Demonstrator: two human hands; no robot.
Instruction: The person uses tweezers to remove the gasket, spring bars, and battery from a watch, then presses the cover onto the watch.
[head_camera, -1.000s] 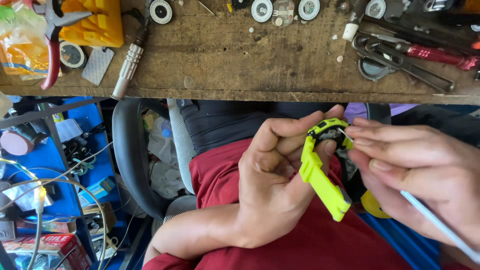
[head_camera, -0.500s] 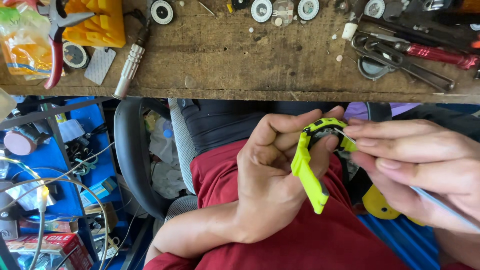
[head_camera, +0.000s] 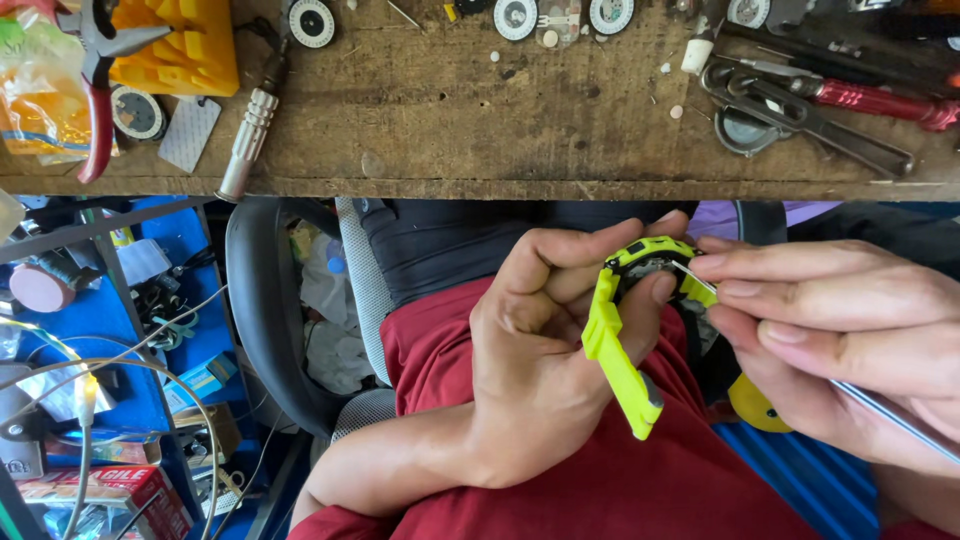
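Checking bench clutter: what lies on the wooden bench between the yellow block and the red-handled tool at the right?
In the head view, round watch dials, small loose parts and bare workbench.

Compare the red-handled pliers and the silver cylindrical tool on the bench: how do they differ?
The red-handled pliers have curved red grips and dark metal jaws; the silver cylindrical tool is one straight, ribbed metal barrel. The pliers lie partly over a yellow block and a plastic bag; the cylindrical tool lies on bare wood, its end at the bench edge. Both lie at the bench's left end, untouched by the hands.
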